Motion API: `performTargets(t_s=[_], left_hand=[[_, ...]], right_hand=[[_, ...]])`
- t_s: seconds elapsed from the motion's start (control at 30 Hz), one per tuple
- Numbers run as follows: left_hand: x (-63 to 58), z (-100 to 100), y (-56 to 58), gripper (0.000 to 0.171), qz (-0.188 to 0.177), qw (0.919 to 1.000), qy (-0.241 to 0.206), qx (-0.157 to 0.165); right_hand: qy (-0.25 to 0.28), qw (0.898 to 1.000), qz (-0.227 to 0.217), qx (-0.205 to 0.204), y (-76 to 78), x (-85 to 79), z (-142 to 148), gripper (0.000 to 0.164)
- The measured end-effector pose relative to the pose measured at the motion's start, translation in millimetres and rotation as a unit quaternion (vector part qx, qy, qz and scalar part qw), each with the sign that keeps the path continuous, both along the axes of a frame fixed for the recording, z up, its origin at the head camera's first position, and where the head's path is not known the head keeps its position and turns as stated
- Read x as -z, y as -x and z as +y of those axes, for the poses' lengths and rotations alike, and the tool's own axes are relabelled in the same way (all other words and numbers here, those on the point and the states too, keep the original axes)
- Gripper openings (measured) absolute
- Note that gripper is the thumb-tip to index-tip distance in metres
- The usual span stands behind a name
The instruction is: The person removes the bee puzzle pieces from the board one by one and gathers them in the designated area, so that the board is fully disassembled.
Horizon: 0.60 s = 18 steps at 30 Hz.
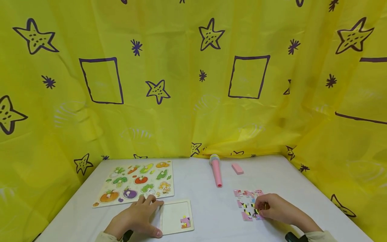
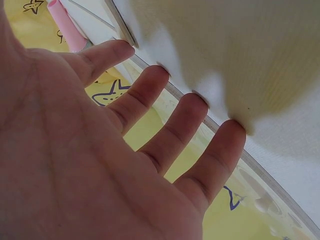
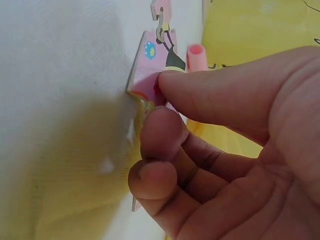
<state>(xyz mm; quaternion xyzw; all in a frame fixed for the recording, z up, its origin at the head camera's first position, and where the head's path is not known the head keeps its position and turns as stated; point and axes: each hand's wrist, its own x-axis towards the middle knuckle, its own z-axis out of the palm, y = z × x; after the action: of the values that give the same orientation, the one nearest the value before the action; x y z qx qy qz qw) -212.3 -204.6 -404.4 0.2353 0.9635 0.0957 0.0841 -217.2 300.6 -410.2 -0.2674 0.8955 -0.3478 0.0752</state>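
Note:
My left hand [image 1: 137, 215] lies at the left edge of a small wooden puzzle tray [image 1: 176, 203], its thumb at the lower left corner and fingers spread toward the upper left. In the left wrist view the fingers [image 2: 185, 125] are apart and hold nothing. One pink puzzle piece [image 1: 185, 222] sits in the tray's lower right corner. Off to the right, several pink puzzle pieces [image 1: 247, 216] lie in a loose block. My right hand [image 1: 276, 209] is over their right side, pinching a pink puzzle piece [image 3: 150, 62] between thumb and fingers; the fingers partly hide it.
A vegetable peg puzzle board [image 1: 151, 178] lies behind my left hand. Toward the back are a pink toy microphone [image 1: 216, 173] and a small pink block [image 1: 237, 168]. Yellow curtains [image 1: 181, 117] surround the white table [image 1: 208, 211].

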Motion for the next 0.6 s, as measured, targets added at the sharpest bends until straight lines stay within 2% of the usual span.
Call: performTargets(t_s=[0.17,0.27,0.4,0.6], left_hand=[[-5.5,3.2,-3.8,0.098,-0.001,1.0,-0.004,-0.006],[-7.5,5.1,-5.2,0.096,0.002,0.9999,0.001,-0.012],[-8.0,6.4,-5.2,0.095,0.001,0.9998,0.005,-0.022],[-9.5,7.5,-6.3,0.095,-0.002,0.9997,0.003,-0.024]], right_hand=[[-0.009,0.999,0.034,-0.024,4.3,3.8,2.4,0.018],[-0.015,0.999,0.035,-0.017,3.2,2.7,0.9,0.017],[-0.03,0.999,0.031,0.012,0.5,-0.3,-2.9,0.018],[-0.042,0.998,0.038,0.026,-0.9,1.6,-4.3,0.019]])
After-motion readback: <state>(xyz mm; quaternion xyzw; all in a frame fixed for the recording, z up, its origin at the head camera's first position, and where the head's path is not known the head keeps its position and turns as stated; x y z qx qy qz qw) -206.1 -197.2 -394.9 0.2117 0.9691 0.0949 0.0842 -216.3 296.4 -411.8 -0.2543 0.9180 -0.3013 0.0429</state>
